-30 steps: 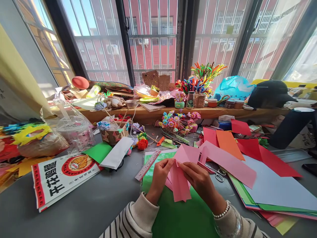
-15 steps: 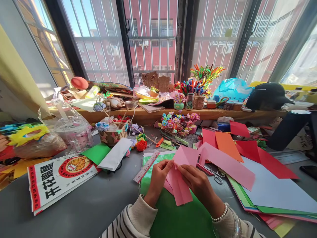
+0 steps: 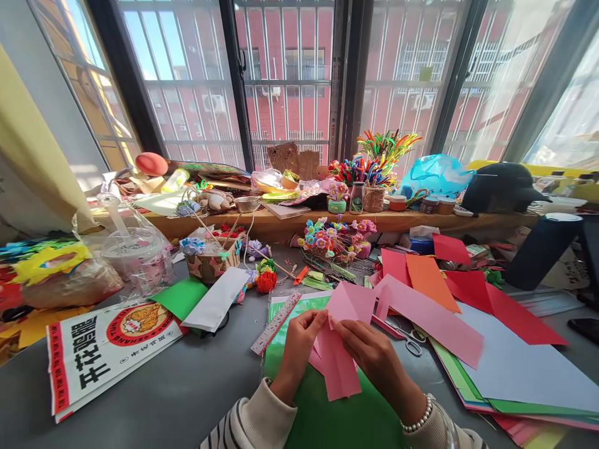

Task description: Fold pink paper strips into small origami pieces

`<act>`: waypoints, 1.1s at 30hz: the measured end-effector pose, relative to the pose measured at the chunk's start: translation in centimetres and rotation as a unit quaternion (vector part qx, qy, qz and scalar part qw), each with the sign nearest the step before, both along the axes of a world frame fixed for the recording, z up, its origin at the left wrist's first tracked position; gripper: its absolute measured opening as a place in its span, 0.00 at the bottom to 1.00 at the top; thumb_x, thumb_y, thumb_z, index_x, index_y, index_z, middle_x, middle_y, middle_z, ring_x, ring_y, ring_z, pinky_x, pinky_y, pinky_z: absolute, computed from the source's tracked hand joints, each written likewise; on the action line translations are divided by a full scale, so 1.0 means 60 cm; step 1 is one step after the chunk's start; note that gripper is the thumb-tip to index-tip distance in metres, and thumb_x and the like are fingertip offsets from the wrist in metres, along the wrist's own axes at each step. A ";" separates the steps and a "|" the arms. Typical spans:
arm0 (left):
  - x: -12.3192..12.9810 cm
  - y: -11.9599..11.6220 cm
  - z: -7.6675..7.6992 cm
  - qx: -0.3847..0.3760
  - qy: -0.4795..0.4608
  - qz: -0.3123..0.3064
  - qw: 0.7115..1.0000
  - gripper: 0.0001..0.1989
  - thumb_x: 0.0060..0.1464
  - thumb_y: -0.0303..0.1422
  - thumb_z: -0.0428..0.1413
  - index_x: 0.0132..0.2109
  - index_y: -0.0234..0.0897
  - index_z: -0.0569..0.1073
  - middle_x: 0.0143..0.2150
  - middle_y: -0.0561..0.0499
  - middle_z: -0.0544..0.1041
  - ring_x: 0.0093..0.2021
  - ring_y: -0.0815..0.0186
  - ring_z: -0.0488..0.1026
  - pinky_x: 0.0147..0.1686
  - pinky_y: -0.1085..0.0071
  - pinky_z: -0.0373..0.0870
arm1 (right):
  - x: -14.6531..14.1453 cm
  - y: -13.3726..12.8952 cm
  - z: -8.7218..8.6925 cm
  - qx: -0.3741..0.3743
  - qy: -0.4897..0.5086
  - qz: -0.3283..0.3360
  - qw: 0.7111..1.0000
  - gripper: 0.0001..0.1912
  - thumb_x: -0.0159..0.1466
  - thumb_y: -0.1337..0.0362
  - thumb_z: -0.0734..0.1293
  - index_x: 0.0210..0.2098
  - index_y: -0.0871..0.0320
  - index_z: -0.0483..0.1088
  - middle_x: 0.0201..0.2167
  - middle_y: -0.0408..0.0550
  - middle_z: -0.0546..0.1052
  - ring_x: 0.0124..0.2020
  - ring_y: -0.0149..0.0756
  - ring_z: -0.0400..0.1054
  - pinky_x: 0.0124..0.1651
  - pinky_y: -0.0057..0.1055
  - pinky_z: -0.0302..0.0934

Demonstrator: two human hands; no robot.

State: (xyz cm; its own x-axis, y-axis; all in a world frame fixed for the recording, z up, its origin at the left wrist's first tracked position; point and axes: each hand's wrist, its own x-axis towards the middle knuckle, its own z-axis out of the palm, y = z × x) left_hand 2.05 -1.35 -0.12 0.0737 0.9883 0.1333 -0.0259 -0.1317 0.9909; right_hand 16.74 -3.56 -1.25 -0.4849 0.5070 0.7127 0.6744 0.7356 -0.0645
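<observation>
A creased sheet of pink paper [image 3: 343, 368] is held up above a green sheet [image 3: 322, 424] on the grey table. My left hand [image 3: 304, 340] pinches its left side near the middle, thumb and forefinger together. From the other side my right hand [image 3: 367, 346] grips the same paper, fingertips close to the left ones. The paper's upper part fans out above the fingers, and a strip hangs below. Another pink piece [image 3: 317, 358] shows partly behind it. A pink ruler [image 3: 276, 323] lies left of my left hand, and scissors [image 3: 412, 343] rest right of my right hand.
Pink paper [image 3: 435, 318], orange paper [image 3: 430, 280] and a stack of coloured sheets [image 3: 528, 355] lie on the right. A printed paper bag [image 3: 116, 349] and a white folded sheet [image 3: 218, 299] are on the left. Behind stand a basket [image 3: 213, 265] and small craft flowers [image 3: 337, 240].
The view has tilted slightly, so the table appears a little lower. Both hands keep their hold on the pink paper, whose hanging strip has shifted slightly.
</observation>
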 end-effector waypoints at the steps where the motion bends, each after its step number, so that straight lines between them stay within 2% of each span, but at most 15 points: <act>1: 0.000 0.000 0.001 -0.003 -0.004 -0.001 1.000 0.12 0.44 0.40 0.52 0.24 0.34 0.70 0.23 0.53 0.67 0.25 0.70 0.62 0.26 0.75 0.59 | 0.000 0.000 -0.001 0.002 0.001 -0.001 1.000 0.18 0.60 0.73 0.55 0.50 0.63 0.59 0.35 0.52 0.72 0.35 0.35 0.66 0.35 0.29 0.64; 8: 0.000 -0.002 0.005 -0.021 -0.017 -0.005 1.000 0.14 0.41 0.41 0.55 0.24 0.32 0.71 0.23 0.52 0.69 0.25 0.70 0.63 0.25 0.75 0.59 | -0.001 0.001 0.002 0.011 0.007 0.005 1.000 0.17 0.60 0.73 0.56 0.49 0.64 0.60 0.35 0.53 0.72 0.35 0.35 0.66 0.35 0.30 0.65; 14: -0.005 0.003 0.005 -0.043 -0.035 -0.031 0.998 0.13 0.39 0.40 0.56 0.24 0.32 0.72 0.23 0.52 0.70 0.25 0.70 0.63 0.26 0.75 0.59 | -0.003 -0.001 0.002 0.010 0.021 0.008 1.000 0.16 0.60 0.73 0.56 0.48 0.64 0.61 0.34 0.53 0.72 0.34 0.35 0.66 0.34 0.30 0.65; 20: -0.009 0.007 0.005 -0.110 -0.074 -0.056 0.990 0.12 0.36 0.38 0.59 0.25 0.32 0.72 0.22 0.53 0.70 0.23 0.72 0.63 0.24 0.77 0.58 | -0.003 -0.001 0.003 0.021 0.034 0.017 0.999 0.15 0.60 0.73 0.56 0.47 0.64 0.62 0.34 0.54 0.72 0.35 0.35 0.65 0.35 0.30 0.64; 24: -0.008 0.004 0.008 -0.161 -0.144 -0.073 0.974 0.13 0.34 0.35 0.61 0.29 0.32 0.72 0.25 0.52 0.72 0.26 0.72 0.67 0.29 0.76 0.62 | -0.002 0.000 0.002 0.016 0.044 0.015 0.999 0.15 0.60 0.72 0.56 0.46 0.63 0.62 0.34 0.53 0.71 0.36 0.35 0.65 0.36 0.29 0.64; 27: -0.007 0.001 0.011 -0.172 -0.182 -0.072 0.966 0.18 0.33 0.33 0.62 0.35 0.33 0.70 0.26 0.52 0.73 0.27 0.70 0.69 0.30 0.75 0.63 | -0.002 0.001 0.000 0.011 0.057 0.011 0.998 0.14 0.60 0.72 0.56 0.45 0.62 0.63 0.34 0.53 0.72 0.35 0.35 0.65 0.36 0.29 0.64; 33: -0.007 0.000 0.014 -0.179 -0.190 -0.057 0.964 0.25 0.33 0.31 0.62 0.42 0.35 0.63 0.24 0.55 0.71 0.26 0.70 0.69 0.28 0.75 0.63 | -0.002 0.002 0.001 0.001 0.081 0.018 0.997 0.14 0.60 0.72 0.56 0.44 0.61 0.64 0.33 0.52 0.72 0.34 0.34 0.66 0.35 0.28 0.64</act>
State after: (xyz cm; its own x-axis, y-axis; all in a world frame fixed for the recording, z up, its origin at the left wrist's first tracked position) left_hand 1.63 -1.38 0.73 0.1984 0.9641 -0.1762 -0.3898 0.2426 0.8884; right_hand 16.62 -3.46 -1.16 -0.3813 0.4892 0.7844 0.6276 0.7600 -0.1688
